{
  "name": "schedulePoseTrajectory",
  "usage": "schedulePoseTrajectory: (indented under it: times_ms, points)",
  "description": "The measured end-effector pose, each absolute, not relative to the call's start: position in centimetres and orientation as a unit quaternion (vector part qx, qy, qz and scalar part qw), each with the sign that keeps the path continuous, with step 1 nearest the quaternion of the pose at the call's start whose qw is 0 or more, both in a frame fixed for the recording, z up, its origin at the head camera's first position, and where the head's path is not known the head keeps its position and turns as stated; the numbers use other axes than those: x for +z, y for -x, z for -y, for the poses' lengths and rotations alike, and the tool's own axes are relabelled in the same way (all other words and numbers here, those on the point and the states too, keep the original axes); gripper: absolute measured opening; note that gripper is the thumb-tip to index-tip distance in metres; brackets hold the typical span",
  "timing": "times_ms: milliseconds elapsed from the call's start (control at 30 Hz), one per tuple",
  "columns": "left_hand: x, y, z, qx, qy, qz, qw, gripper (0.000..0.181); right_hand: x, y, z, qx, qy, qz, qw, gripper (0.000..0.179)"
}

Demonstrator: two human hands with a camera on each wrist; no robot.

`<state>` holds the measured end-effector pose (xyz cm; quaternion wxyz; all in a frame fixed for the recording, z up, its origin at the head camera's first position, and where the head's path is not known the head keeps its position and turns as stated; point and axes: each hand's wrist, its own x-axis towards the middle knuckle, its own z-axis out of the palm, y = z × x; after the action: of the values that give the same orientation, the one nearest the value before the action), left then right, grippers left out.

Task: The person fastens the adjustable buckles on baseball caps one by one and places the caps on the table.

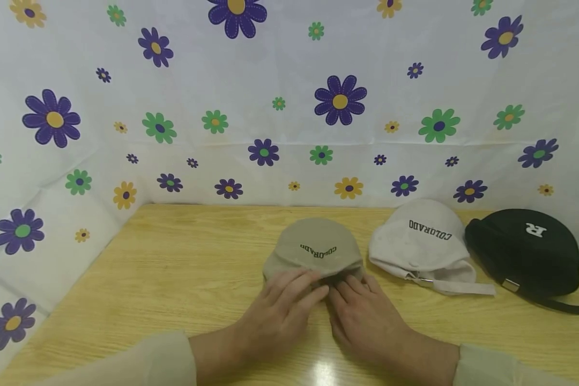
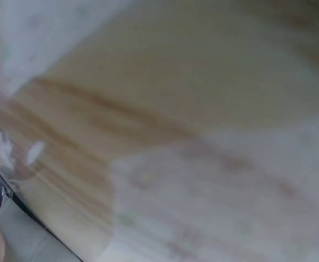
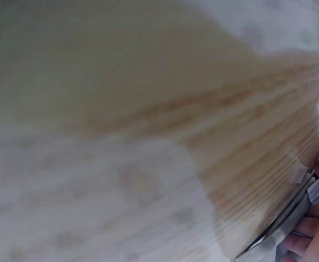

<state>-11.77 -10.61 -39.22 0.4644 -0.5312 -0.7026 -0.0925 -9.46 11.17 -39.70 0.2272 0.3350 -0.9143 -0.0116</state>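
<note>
A khaki cap (image 1: 318, 241) with dark COLORADO lettering sits on the wooden table in front of me, its open edge facing me. My left hand (image 1: 282, 308) grips the left part of that near edge. At the right part, my right hand (image 1: 362, 311) holds the rim, its fingertips hidden at the opening. In the left wrist view, a strip of cap fabric (image 2: 28, 232) lies at the lower left, with a bit of finger beside it. The right wrist view has the cap's edge (image 3: 282, 229) at the lower right, between thumb and fingers.
Right of the khaki cap stands a pale cap (image 1: 417, 241) with COLORADO lettering and a loose strap. Farther right is a black cap (image 1: 526, 252) with a white R. A flowered cloth (image 1: 289, 64) hangs behind and left of the wooden table (image 1: 188, 252).
</note>
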Motion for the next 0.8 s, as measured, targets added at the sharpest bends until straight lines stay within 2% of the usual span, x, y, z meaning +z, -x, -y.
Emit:
schedulePoseTrajectory:
  times_ms: [167, 367, 633, 800]
  points:
    - [-39.9, 11.8, 11.0, -0.039, 0.47, 0.794, 0.382, 0.052, -39.8, 9.5, -11.1, -0.015, -0.335, 0.917, 0.219, 0.028]
    - [-40.7, 12.2, 11.5, 0.007, 0.451, 0.838, 0.308, 0.061, -39.6, 9.5, -11.0, -0.012, -0.34, 0.916, 0.212, 0.033]
    - [-40.9, 12.1, 11.6, 0.01, 0.435, 0.869, 0.237, 0.073, -39.4, 9.7, -10.8, 0.06, -0.391, 0.87, 0.294, 0.023]
    - [-40.9, 12.1, 11.5, 0.013, 0.43, 0.878, 0.212, 0.075, -39.4, 9.7, -10.8, 0.059, -0.406, 0.855, 0.317, 0.036]
